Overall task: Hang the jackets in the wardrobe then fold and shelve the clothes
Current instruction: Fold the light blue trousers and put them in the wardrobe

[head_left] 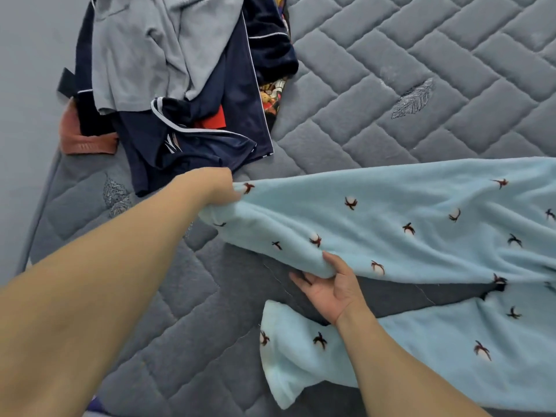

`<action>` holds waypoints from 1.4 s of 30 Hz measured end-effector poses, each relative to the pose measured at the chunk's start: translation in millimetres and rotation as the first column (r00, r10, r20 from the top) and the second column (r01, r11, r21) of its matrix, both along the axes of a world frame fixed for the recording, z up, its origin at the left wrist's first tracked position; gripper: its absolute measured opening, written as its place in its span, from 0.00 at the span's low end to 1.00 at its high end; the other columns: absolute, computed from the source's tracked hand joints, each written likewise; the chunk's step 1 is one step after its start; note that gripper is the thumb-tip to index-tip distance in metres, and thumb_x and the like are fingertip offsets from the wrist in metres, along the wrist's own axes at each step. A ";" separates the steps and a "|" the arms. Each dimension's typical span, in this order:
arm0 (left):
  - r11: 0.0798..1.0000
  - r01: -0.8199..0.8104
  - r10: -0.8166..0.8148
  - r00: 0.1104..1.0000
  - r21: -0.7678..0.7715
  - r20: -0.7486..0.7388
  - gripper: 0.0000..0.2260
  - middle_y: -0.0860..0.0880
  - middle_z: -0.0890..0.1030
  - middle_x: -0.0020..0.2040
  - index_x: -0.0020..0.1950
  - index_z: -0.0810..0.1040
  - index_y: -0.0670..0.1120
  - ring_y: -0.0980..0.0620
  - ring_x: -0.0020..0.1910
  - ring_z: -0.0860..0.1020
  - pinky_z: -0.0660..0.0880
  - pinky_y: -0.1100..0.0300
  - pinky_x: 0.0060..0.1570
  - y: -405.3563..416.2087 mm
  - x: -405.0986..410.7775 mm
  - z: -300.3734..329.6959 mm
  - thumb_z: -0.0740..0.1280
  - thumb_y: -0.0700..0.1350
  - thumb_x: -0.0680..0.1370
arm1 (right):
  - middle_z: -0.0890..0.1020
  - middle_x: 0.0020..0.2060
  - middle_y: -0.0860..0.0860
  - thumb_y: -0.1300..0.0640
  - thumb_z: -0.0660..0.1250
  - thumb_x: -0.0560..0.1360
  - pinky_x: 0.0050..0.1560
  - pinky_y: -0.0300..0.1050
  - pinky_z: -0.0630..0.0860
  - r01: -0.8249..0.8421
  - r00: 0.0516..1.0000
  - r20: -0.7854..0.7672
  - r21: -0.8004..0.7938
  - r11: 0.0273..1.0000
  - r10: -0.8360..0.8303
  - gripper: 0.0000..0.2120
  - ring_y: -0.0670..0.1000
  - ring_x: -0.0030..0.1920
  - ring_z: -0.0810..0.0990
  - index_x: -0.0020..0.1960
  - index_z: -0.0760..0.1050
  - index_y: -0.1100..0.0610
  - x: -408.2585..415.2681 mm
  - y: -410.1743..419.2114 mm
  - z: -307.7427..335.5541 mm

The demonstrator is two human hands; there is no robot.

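The left hand (221, 188) grips one leg end of the light blue fluffy pants (421, 224), and the right hand (328, 284) pinches that leg's lower edge. The pants have small dark flower marks. They lie long across the grey bed (391, 85), from the middle to the right of the frame.

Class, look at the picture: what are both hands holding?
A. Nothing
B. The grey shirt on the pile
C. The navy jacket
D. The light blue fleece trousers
D: the left hand grips one leg's cuff of the light blue fleece trousers and the right hand pinches that leg's lower edge.
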State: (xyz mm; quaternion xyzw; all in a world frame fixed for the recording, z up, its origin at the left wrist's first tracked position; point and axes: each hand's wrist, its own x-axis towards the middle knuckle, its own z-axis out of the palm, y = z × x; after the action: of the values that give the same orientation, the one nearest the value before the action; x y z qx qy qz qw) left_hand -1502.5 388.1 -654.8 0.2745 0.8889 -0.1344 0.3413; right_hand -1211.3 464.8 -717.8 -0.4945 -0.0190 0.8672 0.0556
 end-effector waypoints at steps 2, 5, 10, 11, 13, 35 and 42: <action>0.998 0.025 -0.022 0.998 -0.050 0.066 0.15 0.48 0.78 0.43 0.43 0.74 0.45 0.46 0.40 0.76 0.74 0.53 0.43 -3.6 2.7 0.4 0.65 0.58 0.72 | 0.83 0.57 0.56 0.58 0.70 0.70 0.65 0.65 0.70 -0.072 0.993 -0.090 -0.019 0.997 0.070 0.19 0.58 0.60 0.81 0.61 0.76 0.56 -5.7 -9.1 0.1; 0.930 -0.325 0.227 0.874 0.170 0.430 0.14 0.46 0.79 0.42 0.45 0.79 0.45 0.45 0.39 0.77 0.71 0.52 0.40 -9.8 1.7 9.1 0.69 0.52 0.65 | 0.82 0.60 0.54 0.54 0.71 0.71 0.71 0.57 0.65 -0.246 0.961 -0.127 0.017 0.969 0.247 0.23 0.54 0.62 0.80 0.65 0.75 0.54 -20.0 -19.4 0.1; 0.731 -0.560 0.355 0.801 0.391 0.483 0.08 0.46 0.79 0.38 0.41 0.78 0.47 0.47 0.35 0.77 0.73 0.54 0.36 -31.0 -11.4 12.6 0.73 0.45 0.64 | 0.82 0.58 0.59 0.62 0.68 0.72 0.67 0.56 0.72 -0.484 0.874 -0.069 -0.030 0.874 0.482 0.21 0.58 0.59 0.82 0.64 0.75 0.61 -28.4 -34.7 6.3; 0.729 -0.533 0.368 0.834 0.429 0.411 0.07 0.47 0.80 0.38 0.42 0.79 0.47 0.47 0.35 0.77 0.74 0.57 0.33 -33.3 -14.0 10.8 0.74 0.43 0.66 | 0.82 0.58 0.60 0.64 0.66 0.73 0.65 0.57 0.73 -0.499 0.866 -0.061 -0.051 0.865 0.496 0.18 0.59 0.58 0.82 0.63 0.75 0.62 -27.2 -35.3 6.7; 0.742 -0.459 0.406 0.888 0.489 0.217 0.06 0.48 0.82 0.43 0.46 0.78 0.48 0.47 0.40 0.79 0.75 0.57 0.35 -40.2 -17.2 4.8 0.69 0.39 0.70 | 0.83 0.56 0.61 0.67 0.61 0.74 0.62 0.57 0.75 -0.545 0.838 -0.008 -0.059 0.836 0.546 0.15 0.59 0.58 0.82 0.59 0.76 0.63 -24.7 -35.7 6.7; 0.383 -0.892 0.331 0.377 0.242 0.865 0.12 0.52 0.84 0.47 0.48 0.81 0.58 0.56 0.46 0.82 0.78 0.61 0.41 -131.8 290.2 -4.2 0.65 0.41 0.74 | 0.77 0.53 0.53 0.56 0.64 0.74 0.45 0.46 0.71 -0.462 -0.537 0.784 0.035 -0.886 0.311 0.12 0.55 0.50 0.76 0.57 0.73 0.56 67.7 33.7 55.5; 0.250 -0.898 0.715 0.424 0.363 0.556 0.11 0.46 0.77 0.52 0.51 0.68 0.52 0.47 0.50 0.78 0.77 0.48 0.48 -164.8 265.2 -6.5 0.70 0.44 0.76 | 0.66 0.69 0.54 0.58 0.62 0.73 0.71 0.51 0.57 -0.687 0.281 0.960 0.187 -0.702 -0.019 0.27 0.58 0.68 0.65 0.72 0.64 0.52 120.3 23.3 53.9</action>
State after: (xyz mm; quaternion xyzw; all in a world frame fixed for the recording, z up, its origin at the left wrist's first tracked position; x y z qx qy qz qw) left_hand -1237.3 223.3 -661.3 -0.1168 0.8301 0.4007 0.3698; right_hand -1091.0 488.2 -664.0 -0.3052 -0.9332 0.1619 -0.0986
